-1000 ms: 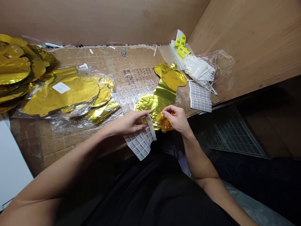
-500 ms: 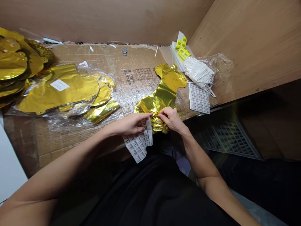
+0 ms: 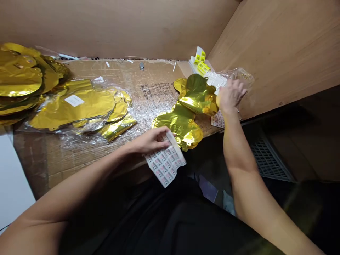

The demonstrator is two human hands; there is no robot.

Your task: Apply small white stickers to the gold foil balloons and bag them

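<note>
Head cam: left hand [image 3: 150, 141] fingers pinch the sticker sheet [image 3: 167, 163] at the worktop [image 3: 79, 156] edge. Gold foil balloon [image 3: 184, 115] lies just beyond them. Right hand [image 3: 231, 95] rests on the bag of white sticks [image 3: 216, 80], grip blurry, can't tell.

Packing workshop: bagged foil balloons [image 3: 71, 108], sticker sheets [image 3: 166, 163] (cardboard-covered bench [image 3: 79, 156]).

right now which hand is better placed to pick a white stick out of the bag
Right. The right hand is over the bag of white sticks. The left hand holds the sticker sheet, and the gold balloon lies between it and the bag.
</note>
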